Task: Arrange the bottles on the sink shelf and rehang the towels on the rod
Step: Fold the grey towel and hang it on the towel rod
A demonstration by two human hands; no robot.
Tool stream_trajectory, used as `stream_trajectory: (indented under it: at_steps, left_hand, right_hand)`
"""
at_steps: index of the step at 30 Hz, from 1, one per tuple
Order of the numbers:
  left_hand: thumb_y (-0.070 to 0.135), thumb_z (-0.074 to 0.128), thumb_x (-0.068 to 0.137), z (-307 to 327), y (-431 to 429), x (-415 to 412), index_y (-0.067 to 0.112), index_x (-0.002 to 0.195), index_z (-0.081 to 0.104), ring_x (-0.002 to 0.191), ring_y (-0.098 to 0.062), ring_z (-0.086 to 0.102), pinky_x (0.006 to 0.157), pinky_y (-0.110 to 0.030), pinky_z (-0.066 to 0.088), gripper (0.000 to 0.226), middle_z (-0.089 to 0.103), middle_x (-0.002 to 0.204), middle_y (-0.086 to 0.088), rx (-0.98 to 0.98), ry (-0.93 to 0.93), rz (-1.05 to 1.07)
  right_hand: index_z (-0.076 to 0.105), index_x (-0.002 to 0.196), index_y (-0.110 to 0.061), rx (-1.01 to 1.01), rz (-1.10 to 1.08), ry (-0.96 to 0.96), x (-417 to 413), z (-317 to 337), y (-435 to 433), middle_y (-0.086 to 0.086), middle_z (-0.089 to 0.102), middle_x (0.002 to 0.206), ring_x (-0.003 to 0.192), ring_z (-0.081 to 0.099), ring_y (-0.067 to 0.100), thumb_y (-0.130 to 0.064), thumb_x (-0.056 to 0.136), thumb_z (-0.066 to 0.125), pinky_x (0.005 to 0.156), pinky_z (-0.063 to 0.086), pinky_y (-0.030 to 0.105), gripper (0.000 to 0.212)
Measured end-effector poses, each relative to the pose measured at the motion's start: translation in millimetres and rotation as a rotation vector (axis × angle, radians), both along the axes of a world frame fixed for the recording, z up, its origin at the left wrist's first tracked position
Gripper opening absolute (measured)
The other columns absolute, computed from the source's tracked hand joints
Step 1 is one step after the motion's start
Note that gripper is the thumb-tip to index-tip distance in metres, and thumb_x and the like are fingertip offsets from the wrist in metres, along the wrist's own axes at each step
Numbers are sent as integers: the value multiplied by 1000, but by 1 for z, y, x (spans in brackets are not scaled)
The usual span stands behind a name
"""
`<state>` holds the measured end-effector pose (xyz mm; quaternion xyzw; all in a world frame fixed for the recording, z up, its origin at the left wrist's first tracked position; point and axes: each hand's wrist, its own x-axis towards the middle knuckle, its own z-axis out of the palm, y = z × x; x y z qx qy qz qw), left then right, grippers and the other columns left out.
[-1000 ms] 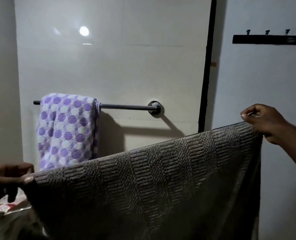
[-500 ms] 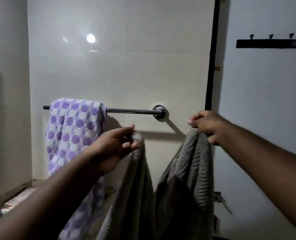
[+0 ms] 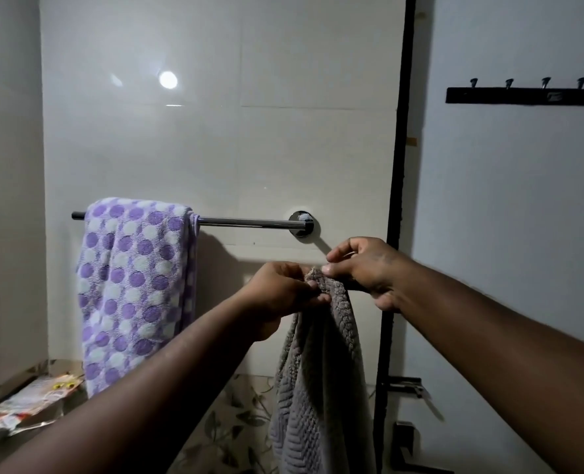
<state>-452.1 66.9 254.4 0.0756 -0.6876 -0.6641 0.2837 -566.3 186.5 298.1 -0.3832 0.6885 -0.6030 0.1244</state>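
Note:
A grey ribbed towel [image 3: 321, 388] hangs folded in half from both my hands, just below the right end of the chrome towel rod [image 3: 246, 222]. My left hand [image 3: 283, 294] pinches its top corners from the left, and my right hand [image 3: 366, 268] pinches the same top edge from the right; the two hands nearly touch. A purple and white polka-dot towel [image 3: 135, 285] is draped over the rod's left half. No bottles are in view.
The rod's wall mount [image 3: 302, 223] sits right above my hands. A black hook rail [image 3: 523, 95] is on the right wall, a black door frame edge [image 3: 398, 200] beside it. A shelf with a plastic packet [image 3: 27, 401] lies at lower left.
A second ago the grey towel was stretched wide between my hands. I have brought both hands together, folding it in half, and it now hangs narrow under the rod's right end.

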Motion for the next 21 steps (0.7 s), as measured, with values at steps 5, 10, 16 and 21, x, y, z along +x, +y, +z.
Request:
stream_trajectory:
  at_steps: [5, 10, 16, 21]
  left_hand:
    - [-1, 70, 92, 1, 1, 4, 6, 87, 62, 60, -15, 67, 51, -23, 58, 12, 65, 77, -12, -198, -89, 21]
    - [1, 76, 88, 5, 3, -3, 11, 87, 63, 57, -2, 55, 48, -9, 38, 16, 61, 71, 2, -262, -85, 53]
    - [-5, 80, 81, 3, 8, -7, 9, 79, 67, 73, -18, 64, 76, -27, 52, 20, 69, 77, -8, -237, -24, 27]
    - [-6, 82, 79, 3, 14, -10, 11, 71, 66, 63, -17, 62, 59, -21, 52, 24, 67, 68, -7, -247, 10, 122]
  right_hand:
    - [69, 87, -5, 1, -55, 48, 5, -3, 15, 16, 73, 83, 78, 72, 25, 15, 76, 77, 79, 64, 37, 24]
    - [68, 78, -7, -37, -159, 147, 2, -3, 19, 14, 71, 78, 81, 75, 30, 12, 71, 82, 73, 64, 37, 25]
    - [70, 78, -8, -24, -178, 184, 4, -7, 17, 11, 71, 75, 73, 73, 25, 6, 75, 80, 65, 61, 34, 18]
    - [70, 89, -6, -39, -37, 63, 6, -8, 17, 19, 78, 87, 69, 75, 23, 6, 82, 72, 76, 63, 35, 13]
